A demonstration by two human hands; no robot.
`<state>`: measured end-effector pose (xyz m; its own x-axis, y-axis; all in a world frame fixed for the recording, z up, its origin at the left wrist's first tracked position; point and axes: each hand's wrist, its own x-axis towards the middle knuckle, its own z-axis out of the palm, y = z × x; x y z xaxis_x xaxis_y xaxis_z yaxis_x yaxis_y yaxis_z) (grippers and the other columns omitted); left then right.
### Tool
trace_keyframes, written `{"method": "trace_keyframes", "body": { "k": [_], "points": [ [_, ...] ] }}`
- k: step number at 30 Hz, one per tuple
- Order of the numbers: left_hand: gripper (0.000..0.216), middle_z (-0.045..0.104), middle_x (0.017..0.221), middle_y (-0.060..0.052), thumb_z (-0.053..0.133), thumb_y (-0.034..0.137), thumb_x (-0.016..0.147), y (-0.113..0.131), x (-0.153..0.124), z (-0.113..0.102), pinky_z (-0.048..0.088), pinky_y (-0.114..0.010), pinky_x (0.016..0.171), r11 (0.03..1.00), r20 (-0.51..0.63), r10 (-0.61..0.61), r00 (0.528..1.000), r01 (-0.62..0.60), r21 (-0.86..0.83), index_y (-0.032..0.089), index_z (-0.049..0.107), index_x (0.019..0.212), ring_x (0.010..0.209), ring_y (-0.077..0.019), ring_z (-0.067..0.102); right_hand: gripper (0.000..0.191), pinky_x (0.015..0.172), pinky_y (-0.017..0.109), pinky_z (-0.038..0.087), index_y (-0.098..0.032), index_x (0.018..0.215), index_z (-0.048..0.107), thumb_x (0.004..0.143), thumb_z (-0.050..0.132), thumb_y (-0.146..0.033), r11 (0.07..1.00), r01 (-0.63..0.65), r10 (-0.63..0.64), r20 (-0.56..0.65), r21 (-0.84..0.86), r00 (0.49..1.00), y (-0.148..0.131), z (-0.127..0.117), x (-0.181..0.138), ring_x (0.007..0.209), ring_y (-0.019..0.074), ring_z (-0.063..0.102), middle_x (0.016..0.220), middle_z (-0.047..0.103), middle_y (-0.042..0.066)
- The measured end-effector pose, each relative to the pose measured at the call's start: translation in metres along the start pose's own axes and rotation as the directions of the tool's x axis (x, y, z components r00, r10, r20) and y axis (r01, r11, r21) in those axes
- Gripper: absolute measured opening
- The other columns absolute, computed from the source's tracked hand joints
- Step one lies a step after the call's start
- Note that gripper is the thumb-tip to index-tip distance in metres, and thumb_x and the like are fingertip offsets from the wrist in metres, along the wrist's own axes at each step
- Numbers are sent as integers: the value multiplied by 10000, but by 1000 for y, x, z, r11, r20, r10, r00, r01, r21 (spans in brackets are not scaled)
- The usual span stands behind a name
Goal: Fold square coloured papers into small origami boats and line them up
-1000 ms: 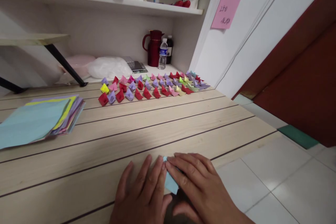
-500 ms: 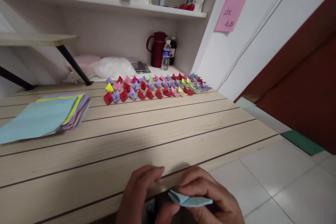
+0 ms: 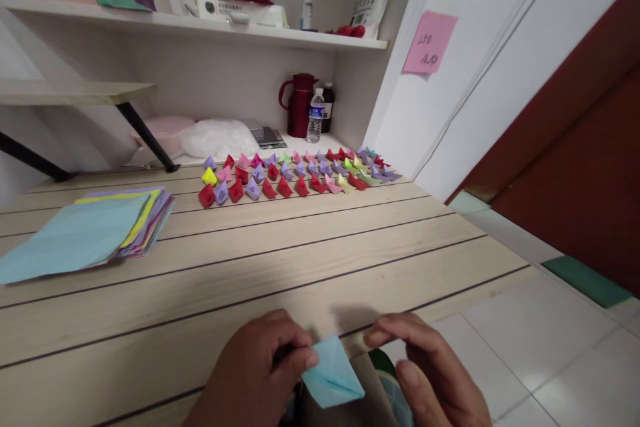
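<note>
A small folded piece of light blue paper is at the near edge of the table, a crease running across its lower part. My left hand pinches its left corner between thumb and forefinger. To the right of the paper, apart from it, my right hand has its thumb and fingers spread with nothing between them. Rows of small folded paper boats in red, purple, pink, yellow and green stand at the back of the table. A stack of coloured paper sheets, light blue on top, lies at the left.
Behind the boats, a dark red jug and a water bottle stand in the cabinet beside a white plastic bag. A small raised shelf has black legs on the table's left. Tiled floor lies right of the table.
The light blue paper has passed from my right hand's grip to my left hand's pinch and now shows its flat face. My right hand has let go and moved right. The view has tilted slightly up.
</note>
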<state>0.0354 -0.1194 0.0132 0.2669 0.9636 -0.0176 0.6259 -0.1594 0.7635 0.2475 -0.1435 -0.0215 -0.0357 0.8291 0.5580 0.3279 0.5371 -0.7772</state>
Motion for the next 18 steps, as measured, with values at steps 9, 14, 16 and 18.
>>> {"method": "trace_keyframes", "body": {
  "k": [9, 14, 16, 18],
  "points": [
    [246, 692, 659, 8, 545, 127, 804, 27, 32, 0, 390, -298, 641, 872, 241, 235, 942, -314, 377, 233, 673, 623, 611, -162, 633, 257, 935, 432, 515, -219, 1066, 664, 987, 463, -359, 885, 425, -279, 515, -189, 810, 6, -9, 32, 1139, 270, 594, 1098, 686, 99],
    [165, 739, 727, 23, 592, 183, 824, 19, 46, -12, 383, -292, 781, 912, 367, 239, 899, -337, 233, 223, 720, 728, 725, -144, 650, 343, 921, 415, 515, -184, 1108, 634, 963, 487, -457, 858, 487, -344, 521, -163, 781, 9, -9, 30, 1113, 259, 600, 1127, 664, 125],
    [139, 748, 753, 22, 606, 199, 818, 15, 55, -20, 395, -250, 738, 932, 417, 216, 883, -314, 180, 212, 734, 766, 720, -125, 646, 312, 914, 409, 518, -183, 1150, 611, 955, 531, -413, 844, 504, -358, 509, -181, 783, 12, -9, 28, 1115, 253, 598, 1141, 660, 124],
    [115, 750, 759, 22, 631, 213, 799, 12, 63, -26, 396, -212, 653, 939, 446, 204, 871, -303, 161, 204, 745, 790, 706, -114, 644, 309, 898, 396, 528, -178, 1180, 598, 941, 576, -372, 833, 509, -355, 498, -215, 791, 15, -8, 27, 1120, 250, 598, 1162, 655, 127]
  ]
}}
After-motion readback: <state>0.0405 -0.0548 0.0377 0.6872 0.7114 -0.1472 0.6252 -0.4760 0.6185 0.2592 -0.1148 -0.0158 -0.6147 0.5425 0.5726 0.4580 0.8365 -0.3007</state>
